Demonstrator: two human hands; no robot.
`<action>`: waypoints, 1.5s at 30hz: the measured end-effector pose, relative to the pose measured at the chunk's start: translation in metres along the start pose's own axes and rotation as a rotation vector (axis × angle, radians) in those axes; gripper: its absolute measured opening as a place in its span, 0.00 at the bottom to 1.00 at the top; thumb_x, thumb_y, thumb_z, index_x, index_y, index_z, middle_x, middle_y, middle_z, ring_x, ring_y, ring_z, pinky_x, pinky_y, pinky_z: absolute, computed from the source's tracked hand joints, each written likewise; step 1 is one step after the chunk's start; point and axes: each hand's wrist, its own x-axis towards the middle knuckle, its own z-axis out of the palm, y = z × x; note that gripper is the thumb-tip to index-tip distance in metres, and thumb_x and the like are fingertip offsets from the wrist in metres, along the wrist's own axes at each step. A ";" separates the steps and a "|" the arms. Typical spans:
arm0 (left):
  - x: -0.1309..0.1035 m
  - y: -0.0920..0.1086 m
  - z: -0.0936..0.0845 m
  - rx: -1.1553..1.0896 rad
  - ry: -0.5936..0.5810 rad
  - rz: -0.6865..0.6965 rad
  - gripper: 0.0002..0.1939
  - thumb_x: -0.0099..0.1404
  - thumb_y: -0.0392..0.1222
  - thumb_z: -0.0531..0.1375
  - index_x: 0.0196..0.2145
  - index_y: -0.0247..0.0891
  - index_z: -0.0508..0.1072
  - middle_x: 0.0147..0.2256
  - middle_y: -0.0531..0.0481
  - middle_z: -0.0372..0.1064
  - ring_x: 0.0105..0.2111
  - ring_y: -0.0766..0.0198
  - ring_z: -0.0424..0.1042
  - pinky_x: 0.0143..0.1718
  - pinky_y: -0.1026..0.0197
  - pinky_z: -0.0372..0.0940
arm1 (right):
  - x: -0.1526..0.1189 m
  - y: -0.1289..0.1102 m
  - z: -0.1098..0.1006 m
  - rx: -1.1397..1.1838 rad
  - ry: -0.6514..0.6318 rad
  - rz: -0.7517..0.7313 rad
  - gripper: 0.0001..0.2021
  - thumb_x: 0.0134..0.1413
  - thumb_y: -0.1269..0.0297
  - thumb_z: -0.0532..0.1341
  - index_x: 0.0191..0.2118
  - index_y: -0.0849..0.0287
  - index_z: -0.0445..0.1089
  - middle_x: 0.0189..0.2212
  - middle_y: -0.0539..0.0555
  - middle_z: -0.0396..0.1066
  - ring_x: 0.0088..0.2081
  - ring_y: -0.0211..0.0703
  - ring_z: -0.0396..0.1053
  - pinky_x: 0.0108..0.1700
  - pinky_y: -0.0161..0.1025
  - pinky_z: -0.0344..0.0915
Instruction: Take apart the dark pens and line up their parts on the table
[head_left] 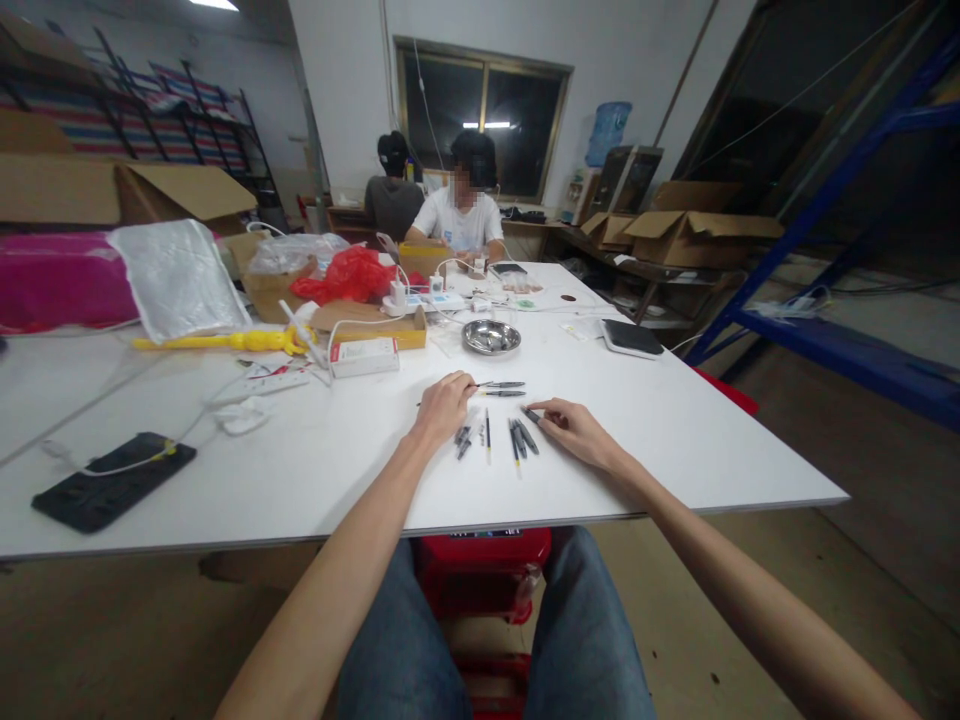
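My left hand [448,402] is closed over the table, its fingers pinched on a thin dark stick that looks like a pen refill [484,384]. Beside its fingertips two dark pens [504,393] lie sideways. My right hand [571,428] grips a short dark pen barrel [532,415] between thumb and fingers. Between the hands sit a loose refill with a yellow end [488,436], a small group of dark grey barrels [522,438] and another refill [516,447]. Clear and dark caps or small parts [465,437] lie under my left wrist side.
Beyond my hands stands a shiny metal dish [491,338]. A white box [365,357], a power strip [424,303] and red plastic bag [349,275] are left of it. A black phone-like slab [112,480] lies far left, a dark tablet-like device [631,338] right. A person [469,220] sits opposite.
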 end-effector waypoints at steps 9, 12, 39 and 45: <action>0.001 -0.003 0.002 0.015 -0.020 0.007 0.10 0.71 0.39 0.52 0.36 0.41 0.72 0.38 0.49 0.74 0.41 0.60 0.72 0.41 0.60 0.62 | 0.033 0.010 -0.005 -0.102 0.158 0.019 0.08 0.55 0.64 0.60 0.37 0.60 0.75 0.32 0.57 0.74 0.33 0.44 0.69 0.37 0.40 0.63; 0.001 -0.004 0.003 0.020 -0.025 0.010 0.10 0.71 0.39 0.52 0.36 0.41 0.72 0.38 0.49 0.74 0.41 0.60 0.72 0.41 0.60 0.62 | 0.063 0.009 -0.012 0.156 0.299 0.020 0.12 0.57 0.59 0.59 0.39 0.61 0.75 0.33 0.56 0.75 0.31 0.43 0.69 0.34 0.38 0.64; 0.004 -0.003 0.007 0.004 -0.033 -0.006 0.10 0.70 0.40 0.52 0.35 0.41 0.73 0.37 0.49 0.75 0.38 0.60 0.72 0.40 0.59 0.63 | 0.079 0.022 0.028 0.386 0.298 -0.069 0.11 0.57 0.62 0.60 0.37 0.60 0.78 0.37 0.57 0.79 0.39 0.47 0.73 0.44 0.41 0.64; 0.004 -0.004 0.008 -0.026 -0.042 0.003 0.09 0.70 0.40 0.53 0.36 0.41 0.73 0.37 0.49 0.74 0.38 0.60 0.72 0.41 0.59 0.64 | 0.076 0.012 0.029 0.390 0.257 -0.081 0.11 0.57 0.62 0.61 0.39 0.60 0.78 0.37 0.56 0.79 0.39 0.46 0.73 0.40 0.39 0.63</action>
